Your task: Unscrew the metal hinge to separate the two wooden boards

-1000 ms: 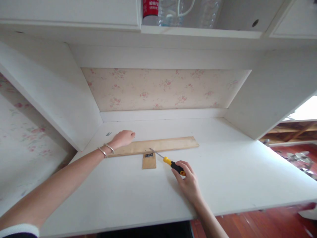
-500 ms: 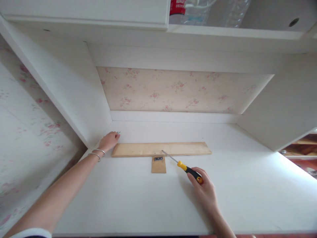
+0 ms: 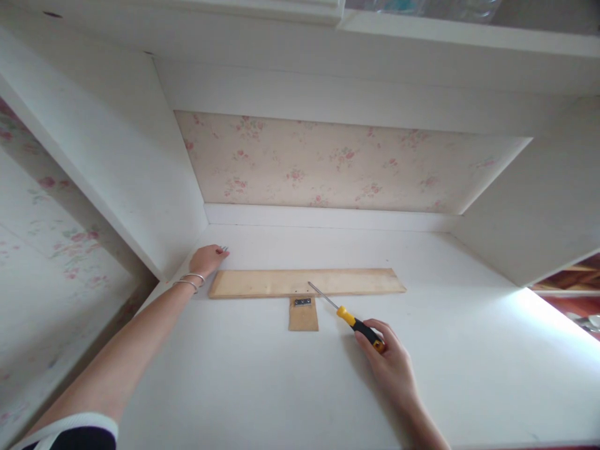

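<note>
A long wooden strip [image 3: 307, 282] lies across the white desk [image 3: 262, 375], with a small wooden block [image 3: 303, 317] below its middle and a small metal plate [image 3: 302, 302] on the joint. My right hand [image 3: 389, 359] holds a yellow-and-black screwdriver [image 3: 347, 317], whose tip rests on the strip just right of the plate. My left hand [image 3: 209, 257], with two bangles on its wrist, reaches past the strip's left end. Its fingers close around small screws [image 3: 224, 249] near the left side panel.
White side panels [image 3: 117, 162] close the desk's recess at left and right, with flowered wallpaper [image 3: 337, 165] behind. A shelf [image 3: 422, 31] hangs overhead. A wooden floor shows at the far right [image 3: 576, 300].
My left hand left the strip's left end and reached back-left to the small screws on the desk. The right hand with the screwdriver stayed put. My view shifted left and down.
</note>
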A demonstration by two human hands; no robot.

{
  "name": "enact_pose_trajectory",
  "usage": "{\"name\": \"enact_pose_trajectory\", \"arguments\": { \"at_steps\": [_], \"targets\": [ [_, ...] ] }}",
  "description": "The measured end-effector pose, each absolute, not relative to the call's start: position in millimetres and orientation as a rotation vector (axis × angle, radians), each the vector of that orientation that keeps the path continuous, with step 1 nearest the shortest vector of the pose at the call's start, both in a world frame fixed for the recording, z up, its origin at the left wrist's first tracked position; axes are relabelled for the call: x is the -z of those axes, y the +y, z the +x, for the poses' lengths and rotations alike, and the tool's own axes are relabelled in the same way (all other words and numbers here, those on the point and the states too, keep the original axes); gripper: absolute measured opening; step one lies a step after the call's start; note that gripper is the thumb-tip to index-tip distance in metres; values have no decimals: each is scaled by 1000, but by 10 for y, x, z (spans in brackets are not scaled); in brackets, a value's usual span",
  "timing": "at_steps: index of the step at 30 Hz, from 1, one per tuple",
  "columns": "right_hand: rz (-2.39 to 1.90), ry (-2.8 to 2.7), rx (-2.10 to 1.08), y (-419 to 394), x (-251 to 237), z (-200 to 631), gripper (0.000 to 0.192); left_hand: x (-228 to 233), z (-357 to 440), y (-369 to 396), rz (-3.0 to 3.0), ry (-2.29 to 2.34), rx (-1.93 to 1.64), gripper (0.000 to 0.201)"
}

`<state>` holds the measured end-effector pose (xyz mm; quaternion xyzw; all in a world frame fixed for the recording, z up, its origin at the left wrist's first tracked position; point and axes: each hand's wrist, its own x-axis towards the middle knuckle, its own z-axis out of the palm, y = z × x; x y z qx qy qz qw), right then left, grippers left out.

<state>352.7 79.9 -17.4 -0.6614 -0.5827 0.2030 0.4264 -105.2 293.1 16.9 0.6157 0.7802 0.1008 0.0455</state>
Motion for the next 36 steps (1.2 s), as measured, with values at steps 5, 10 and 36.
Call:
{"name": "enact_pose_trajectory", "arguments": {
  "at_steps": [5,10,36],
  "targets": [
    [-1662,-1497,-468,814,185,3520,35,-289,-939,2854,1988,2375,-402,39],
    [-1749,-1520,-562,826,151,3490,44,-537,-504,2502,2427,1761,-417,41],
    [-1666,-1240,-700,667,0,3529,52,-528,900,1843,2595,1340,-346,21]
  ]
}}
